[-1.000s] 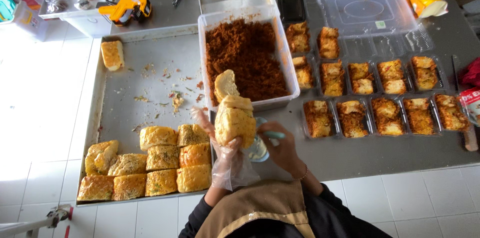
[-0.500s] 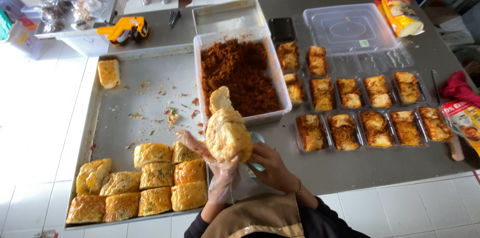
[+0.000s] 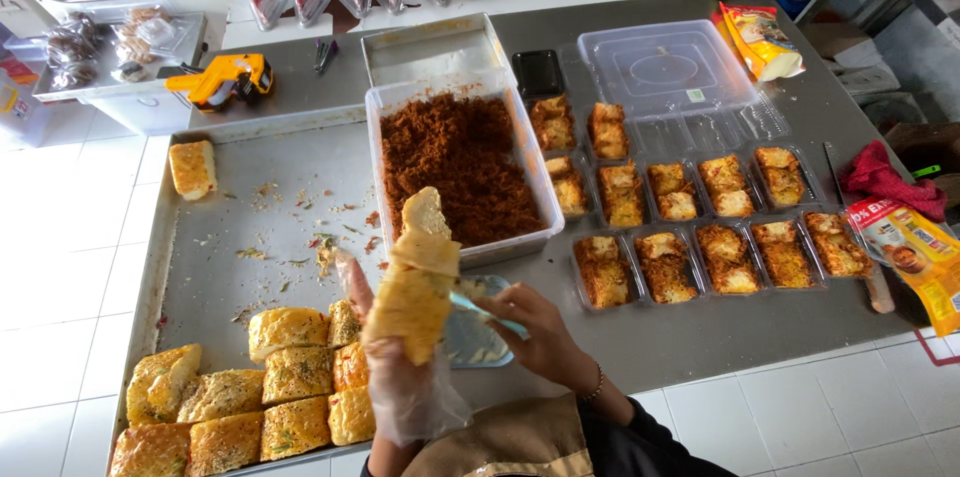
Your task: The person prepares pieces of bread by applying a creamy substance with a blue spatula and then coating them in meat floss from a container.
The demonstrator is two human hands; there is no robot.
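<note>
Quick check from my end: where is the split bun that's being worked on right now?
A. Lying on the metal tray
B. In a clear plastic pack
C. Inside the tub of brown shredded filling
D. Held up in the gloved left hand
D: the split bun is raised in the gloved left hand, above the tray.

Split bun [image 3: 415, 282] in gloved left hand [image 3: 400, 357] now lower, nearer body, tilted with top flap open. Right hand [image 3: 530, 332] shifts right, off bun, onto clear packet [image 3: 470, 332] on worktop [image 3: 700, 337].
</note>
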